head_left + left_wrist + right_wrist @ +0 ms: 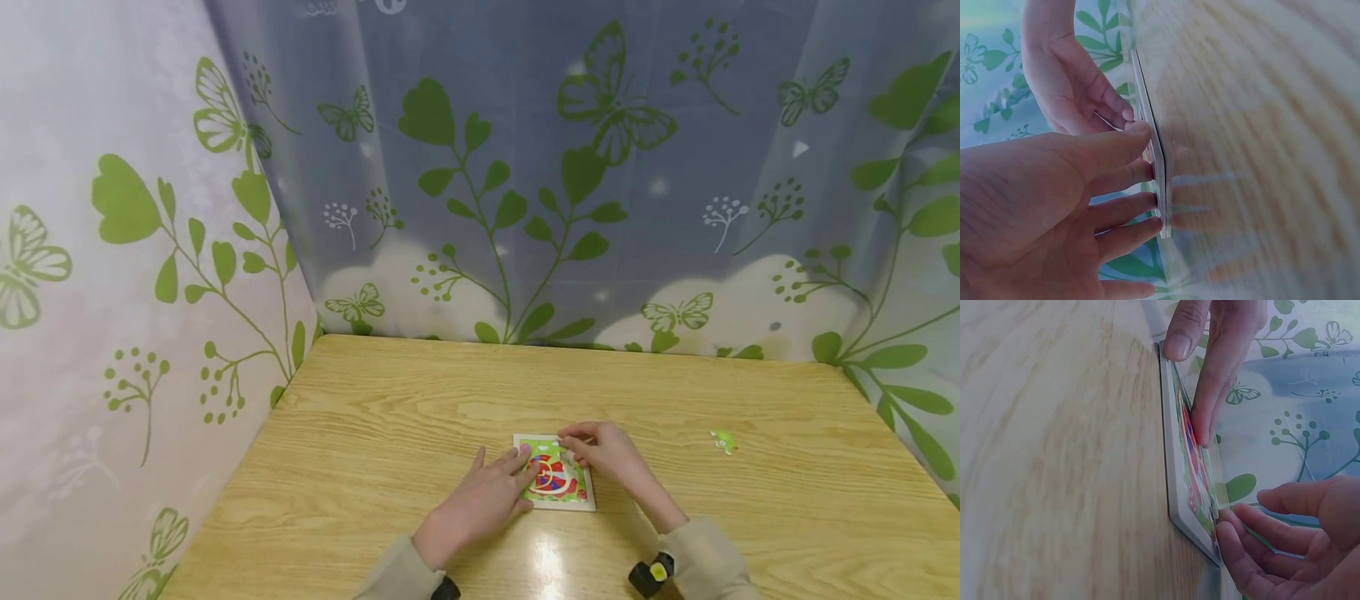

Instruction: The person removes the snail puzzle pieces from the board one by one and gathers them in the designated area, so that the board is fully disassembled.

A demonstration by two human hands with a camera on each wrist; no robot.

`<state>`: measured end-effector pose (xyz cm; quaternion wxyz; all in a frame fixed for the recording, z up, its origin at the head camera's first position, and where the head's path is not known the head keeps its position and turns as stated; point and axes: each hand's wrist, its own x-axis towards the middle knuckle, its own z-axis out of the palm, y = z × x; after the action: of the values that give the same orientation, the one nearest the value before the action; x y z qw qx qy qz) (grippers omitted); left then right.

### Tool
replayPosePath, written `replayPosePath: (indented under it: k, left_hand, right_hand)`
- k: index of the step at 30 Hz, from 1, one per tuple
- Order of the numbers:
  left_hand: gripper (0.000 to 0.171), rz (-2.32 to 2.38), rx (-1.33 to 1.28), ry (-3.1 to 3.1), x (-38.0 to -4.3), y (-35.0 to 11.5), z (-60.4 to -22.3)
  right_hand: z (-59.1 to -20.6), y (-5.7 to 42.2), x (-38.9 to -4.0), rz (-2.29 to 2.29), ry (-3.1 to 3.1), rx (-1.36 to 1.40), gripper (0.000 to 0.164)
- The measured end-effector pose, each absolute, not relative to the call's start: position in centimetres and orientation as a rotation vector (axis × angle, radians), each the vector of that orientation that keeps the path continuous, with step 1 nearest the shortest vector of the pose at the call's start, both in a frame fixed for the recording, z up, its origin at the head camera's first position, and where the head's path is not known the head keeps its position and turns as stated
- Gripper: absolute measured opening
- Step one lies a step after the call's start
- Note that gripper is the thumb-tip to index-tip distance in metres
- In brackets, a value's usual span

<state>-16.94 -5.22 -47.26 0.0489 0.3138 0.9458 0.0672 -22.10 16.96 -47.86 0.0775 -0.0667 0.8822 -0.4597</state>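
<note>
A small picture puzzle (553, 477) in a pale frame lies on the table, showing a red, blue and yellow spiral on green. Across its left side rests my left hand (487, 492), fingers extended and pressing on the picture. The left thumb touches the near edge. At the upper right corner, the curled fingers of my right hand (611, 454) meet with their tips close together, pinching what seems to be a puzzle piece, mostly hidden by them. A greyish patch shows in the picture just below those fingertips. Seen side-on in the right wrist view, the puzzle (1191, 469) lies flat.
A loose green puzzle piece (723, 442) with an eye on it lies to the right of my right hand. Curtains (525, 192) printed with leaves and butterflies hang behind and beside the wooden table (375, 417).
</note>
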Motion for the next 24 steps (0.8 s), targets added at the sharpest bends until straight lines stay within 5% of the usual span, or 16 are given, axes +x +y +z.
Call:
replayPosePath:
  k: [24]
  left_hand:
    - [0.057,0.19,0.978,2.883,-16.9,-5.3,-47.0]
  right_hand:
    - [-48.0,15.7,-22.6,-1.212,2.775,-0.287,0.022]
